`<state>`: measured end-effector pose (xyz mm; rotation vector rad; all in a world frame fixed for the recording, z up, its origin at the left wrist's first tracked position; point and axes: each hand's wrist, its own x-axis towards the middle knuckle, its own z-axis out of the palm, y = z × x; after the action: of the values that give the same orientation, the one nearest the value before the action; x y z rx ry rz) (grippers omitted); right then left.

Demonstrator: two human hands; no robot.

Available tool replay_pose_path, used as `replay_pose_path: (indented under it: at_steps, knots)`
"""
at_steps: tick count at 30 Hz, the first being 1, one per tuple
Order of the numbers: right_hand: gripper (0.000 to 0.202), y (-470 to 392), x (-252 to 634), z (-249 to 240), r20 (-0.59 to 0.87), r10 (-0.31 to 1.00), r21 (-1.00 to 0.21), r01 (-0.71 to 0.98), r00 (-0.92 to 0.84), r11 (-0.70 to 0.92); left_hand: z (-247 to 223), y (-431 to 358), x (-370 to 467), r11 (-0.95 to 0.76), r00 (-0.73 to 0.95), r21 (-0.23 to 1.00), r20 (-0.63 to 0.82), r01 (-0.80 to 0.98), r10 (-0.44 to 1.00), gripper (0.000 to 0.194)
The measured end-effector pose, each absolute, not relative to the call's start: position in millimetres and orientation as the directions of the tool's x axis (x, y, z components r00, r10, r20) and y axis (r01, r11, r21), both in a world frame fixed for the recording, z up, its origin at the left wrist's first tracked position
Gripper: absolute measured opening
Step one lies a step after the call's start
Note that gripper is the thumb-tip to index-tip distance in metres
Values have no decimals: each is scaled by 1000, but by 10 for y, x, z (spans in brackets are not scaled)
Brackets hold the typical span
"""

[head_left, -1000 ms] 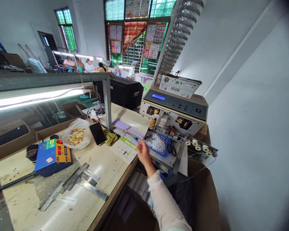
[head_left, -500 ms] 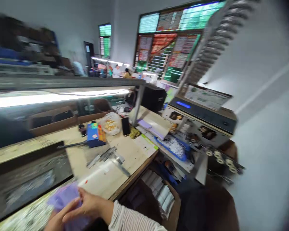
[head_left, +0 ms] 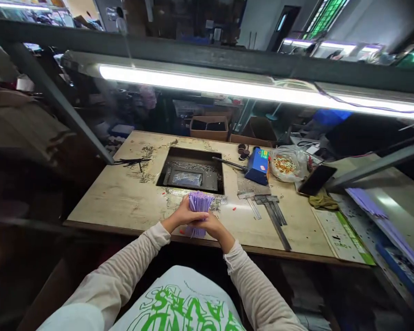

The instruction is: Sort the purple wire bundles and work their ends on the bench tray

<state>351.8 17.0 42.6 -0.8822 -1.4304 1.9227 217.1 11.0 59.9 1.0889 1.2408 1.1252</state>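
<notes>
A thick bundle of thin purple strips [head_left: 200,202] is held upright over the front of the worktable, its many ends fanned at the top. My left hand [head_left: 183,216] is wrapped round its left side, thumb across the front. From the right, my right hand [head_left: 212,224] closes round the lower part, fingers meeting the left hand. Just beyond the bundle lies a rectangular recess [head_left: 162,177] in the tabletop, holding a dark metal plate with scraps on it.
Metal squares [head_left: 274,214] lie to the right on the wooden table [head_left: 106,202]. Behind them are a blue box [head_left: 258,164], a plastic bag of small rubber-band-like pieces [head_left: 288,163] and a phone [head_left: 317,179]. Black sticks [head_left: 133,162] lie left. A lit tube [head_left: 207,87] spans overhead.
My view has swung left from the machine by the wall to face the table. The purple bundle stays in both hands and now stands upright before the recess.
</notes>
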Motion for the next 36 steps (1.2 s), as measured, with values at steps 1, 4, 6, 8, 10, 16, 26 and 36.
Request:
replay_pose_path:
  at_steps: [1, 4, 6, 8, 10, 16, 26, 36]
  knots:
    - [47, 184, 3448, 432, -146, 788, -977, -35, -598, -208, 619, 120, 2082, 116, 69, 993, -115, -4, 991, 62]
    - [39, 262, 3263, 440, -58, 804, -997, 78, -592, -15, 686, 154, 1846, 7, 263, 998, -25, 68, 965, 57]
    - [37, 322, 3160, 408, 11, 785, -984, 134, -619, 120, 679, 164, 1709, -102, 308, 990, 67, 96, 949, 61]
    - [36, 367, 3073, 333, 51, 764, -967, 161, -643, 200, 608, 162, 1592, -169, 288, 976, 124, 139, 950, 71]
    - [35, 389, 3004, 226, 50, 760, -959, 182, -648, 218, 497, 153, 1504, -162, 256, 969, 112, 184, 960, 76]
    - [41, 381, 2936, 17, 9, 813, -961, 219, -582, 168, 275, 159, 1493, -111, 197, 973, 71, 204, 978, 71]
    - [52, 265, 3004, 287, -247, 655, -939, 10, -714, -343, 579, 114, 1486, 215, 377, 974, -172, -73, 910, 46]
    - [50, 114, 2967, 510, -296, 573, -839, -78, -764, -538, 645, -24, 1501, 297, 141, 955, -297, 25, 944, 48]
